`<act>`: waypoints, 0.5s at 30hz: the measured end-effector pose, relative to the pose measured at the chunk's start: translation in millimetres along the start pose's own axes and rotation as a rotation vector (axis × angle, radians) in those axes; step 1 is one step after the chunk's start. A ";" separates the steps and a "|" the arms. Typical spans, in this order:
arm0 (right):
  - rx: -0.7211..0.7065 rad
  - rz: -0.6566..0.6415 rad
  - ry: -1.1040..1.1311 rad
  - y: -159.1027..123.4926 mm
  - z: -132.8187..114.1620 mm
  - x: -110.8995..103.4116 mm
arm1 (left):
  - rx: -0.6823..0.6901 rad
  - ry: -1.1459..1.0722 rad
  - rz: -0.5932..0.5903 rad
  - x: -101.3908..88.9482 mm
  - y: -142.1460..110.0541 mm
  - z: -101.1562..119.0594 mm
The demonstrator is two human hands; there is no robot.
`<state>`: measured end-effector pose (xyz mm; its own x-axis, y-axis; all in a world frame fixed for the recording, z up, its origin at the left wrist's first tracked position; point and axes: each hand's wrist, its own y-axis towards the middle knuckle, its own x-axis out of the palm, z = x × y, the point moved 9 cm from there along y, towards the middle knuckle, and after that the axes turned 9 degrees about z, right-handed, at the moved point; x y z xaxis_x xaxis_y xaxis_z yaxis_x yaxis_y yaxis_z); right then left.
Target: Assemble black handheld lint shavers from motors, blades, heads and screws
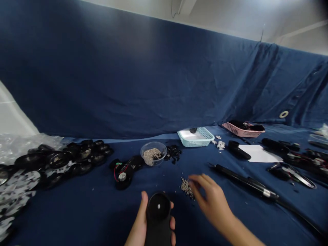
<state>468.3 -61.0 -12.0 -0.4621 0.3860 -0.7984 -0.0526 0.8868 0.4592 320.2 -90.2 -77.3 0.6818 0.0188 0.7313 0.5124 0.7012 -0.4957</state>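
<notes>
Toward six o'clock, near the bottom of the view: black housing (158, 232), cup end up, in the left hand (139, 217). Thumb along one side, fingertips wrapped round the other; grip closed, cup opening uncovered, small white spot inside.

Handling, judged by eye: hard moulded plastic, stiff, fairly light, smooth enough to slide if held loosely. Best hold is around the body below the cup, as now.

Other bearings taken from the cup. Two o'clock: loose pile of screw-like pieces (186, 188) on blue cloth (84, 212). Tiny, hard, probably metal; likely to scatter, so a fingertip pinch, one piece at a time. Right hand (211, 196) at the pile, thumb and forefinger close together. Blurred; cannot tell whether anything is pinched, or whether the fingertips touch.

Containers. Twelve o'clock: clear bowl (163, 147), similar small pieces heaped inside, some darker bits among them. One o'clock: pale blue basket (197, 142), white lining, one dark part at its far side. Two o'clock, well beyond the pile: pink basket (234, 131), filled with dark parts, hard to separate by eye.
</notes>
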 end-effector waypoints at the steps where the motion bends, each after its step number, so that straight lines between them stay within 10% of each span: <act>1: 0.011 -0.029 -0.029 16.0 13.6 4.9 | 0.045 -0.013 -0.037 1.1 -1.4 3.6; 7: -0.081 -0.256 -0.129 48.7 38.9 55.0 | 0.192 -0.022 -0.132 1.9 -8.1 13.1; 15: -0.163 -0.277 -0.216 40.7 36.6 55.3 | 0.289 -0.045 -0.274 11.3 -20.1 23.0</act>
<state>473.0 5.7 -51.8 -0.2148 0.1978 -0.9564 -0.2970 0.9197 0.2569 305.6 -87.7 -48.3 0.5132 -0.1702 0.8412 0.4996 0.8562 -0.1315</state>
